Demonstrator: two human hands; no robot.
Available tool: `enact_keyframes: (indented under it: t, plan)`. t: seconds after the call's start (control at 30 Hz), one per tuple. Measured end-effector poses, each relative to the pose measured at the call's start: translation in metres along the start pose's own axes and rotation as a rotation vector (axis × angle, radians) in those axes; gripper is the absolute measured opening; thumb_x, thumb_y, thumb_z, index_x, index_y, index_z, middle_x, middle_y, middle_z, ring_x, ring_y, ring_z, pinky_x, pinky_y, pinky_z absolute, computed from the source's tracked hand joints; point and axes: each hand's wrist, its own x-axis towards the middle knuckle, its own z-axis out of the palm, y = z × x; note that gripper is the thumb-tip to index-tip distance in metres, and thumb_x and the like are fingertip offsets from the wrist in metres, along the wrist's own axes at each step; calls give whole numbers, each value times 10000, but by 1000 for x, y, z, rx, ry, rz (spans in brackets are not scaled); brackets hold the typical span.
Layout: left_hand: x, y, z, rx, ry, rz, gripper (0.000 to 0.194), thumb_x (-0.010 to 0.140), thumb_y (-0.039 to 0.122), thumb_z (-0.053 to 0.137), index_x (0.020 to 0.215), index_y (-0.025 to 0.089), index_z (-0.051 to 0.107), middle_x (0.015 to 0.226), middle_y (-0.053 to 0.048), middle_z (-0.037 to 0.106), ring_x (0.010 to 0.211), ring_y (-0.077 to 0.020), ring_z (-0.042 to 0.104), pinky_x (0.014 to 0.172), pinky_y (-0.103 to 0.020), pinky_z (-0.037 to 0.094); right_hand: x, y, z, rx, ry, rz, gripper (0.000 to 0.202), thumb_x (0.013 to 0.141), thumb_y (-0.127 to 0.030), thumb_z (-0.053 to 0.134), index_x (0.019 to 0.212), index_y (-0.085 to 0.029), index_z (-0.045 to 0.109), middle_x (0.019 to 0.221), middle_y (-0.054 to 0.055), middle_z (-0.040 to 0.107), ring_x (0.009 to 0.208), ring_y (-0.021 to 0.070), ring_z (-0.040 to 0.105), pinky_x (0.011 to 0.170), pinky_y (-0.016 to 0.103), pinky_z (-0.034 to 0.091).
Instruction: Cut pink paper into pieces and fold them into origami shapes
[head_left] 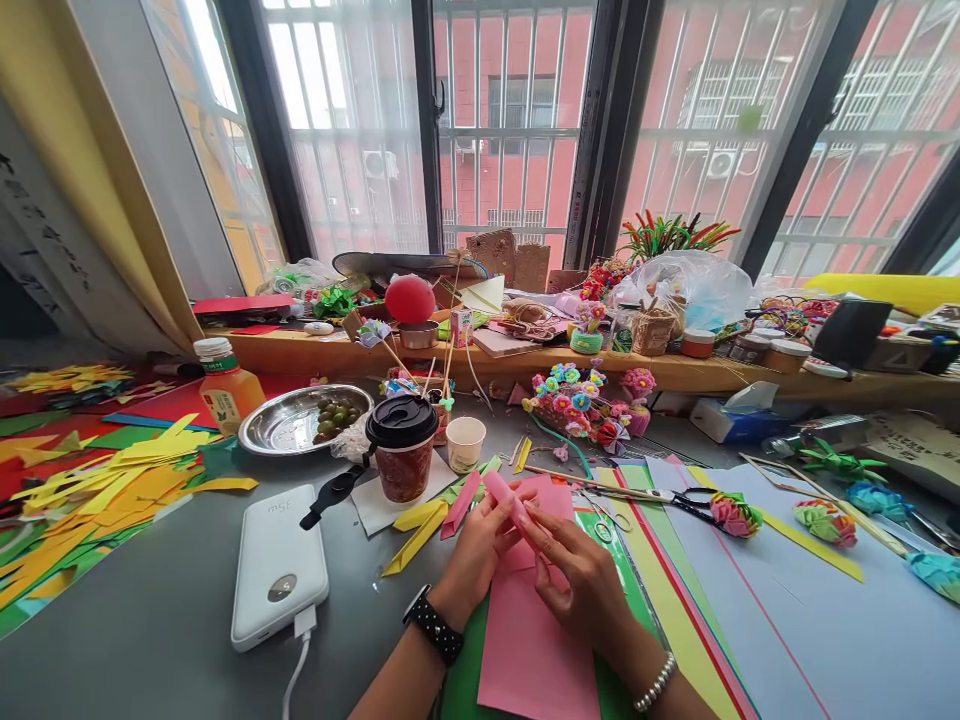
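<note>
A small folded strip of pink paper is pinched between the fingers of my left hand and my right hand. My left wrist wears a dark dotted watch band, my right a beaded bracelet. Beneath both hands lies a larger pink paper sheet on a green sheet. Just beyond my left hand sit folded yellow strips and another folded pink strip. Small scissors rest right of the pink paper, and larger black-handled scissors lie farther right.
A lidded coffee cup, a paper cup and a white power bank stand left of my hands. Farther left are a metal plate, a juice bottle and cut paper scraps. Coloured sheets and folded paper flowers occupy the right.
</note>
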Motion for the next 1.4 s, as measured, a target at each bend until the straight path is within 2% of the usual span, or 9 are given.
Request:
enact_keyframes:
  t: [0.07,0.13,0.23,0.33,0.5,0.57,0.73,1.1,1.4]
  plan:
    - [1,0,-1,22,3,1,309,759,250,523,1047,139,498,1058,-130,576,985,-235,522,834,-374,403,2,-1,-3,101,55,68,408,721,-106,439,1106,-219,516,1109,66,544,1008,198,491,841,348,424]
    - [0,0,0,60,-25,-25,335,755,259,528,1065,139,491,1051,-133,580,979,-239,527,820,-375,411,4,-1,-8,221,159,222,254,756,-166,438,951,-212,594,1000,69,592,954,201,518,821,357,427]
    - [-3,-1,3,163,-163,-108,366,739,284,547,1070,132,505,1034,-139,588,970,-247,533,814,-371,412,9,2,-15,437,254,510,189,778,-286,456,834,-192,611,905,75,618,883,213,550,750,341,453]
    - [-6,-5,6,260,-304,-182,377,715,315,570,1043,131,538,1002,-133,603,945,-250,548,830,-379,398,13,5,-18,696,193,690,256,728,-378,521,843,-170,616,864,82,635,826,221,576,692,315,469]
    - [-8,-11,9,356,-399,-174,359,702,359,568,979,131,587,926,-101,633,892,-249,569,819,-380,397,13,3,-15,914,123,869,317,600,-438,623,753,-160,630,723,40,630,664,192,581,533,260,462]
    - [-9,-11,10,374,-416,-173,343,707,368,557,953,133,600,915,-89,637,889,-245,568,811,-368,402,13,1,-14,930,120,897,312,592,-439,627,711,-151,624,651,25,605,595,168,555,474,238,435]
    - [-10,-10,10,387,-401,-180,296,713,340,559,920,134,607,881,-69,646,866,-230,576,799,-354,410,13,1,-14,952,127,890,291,608,-424,621,628,-134,596,570,-3,536,540,125,490,465,212,401]
    - [-7,-13,6,415,-402,-163,360,724,381,525,979,133,581,875,-66,633,855,-220,556,777,-343,406,12,1,-10,1029,122,938,293,620,-422,611,687,-138,597,625,8,554,564,135,507,492,229,424]
    - [-9,-13,8,450,-365,-175,347,700,431,526,860,139,621,766,-37,634,771,-186,562,716,-272,406,12,-1,-13,1024,142,930,266,616,-409,619,648,-148,579,601,-10,522,524,110,473,455,209,403]
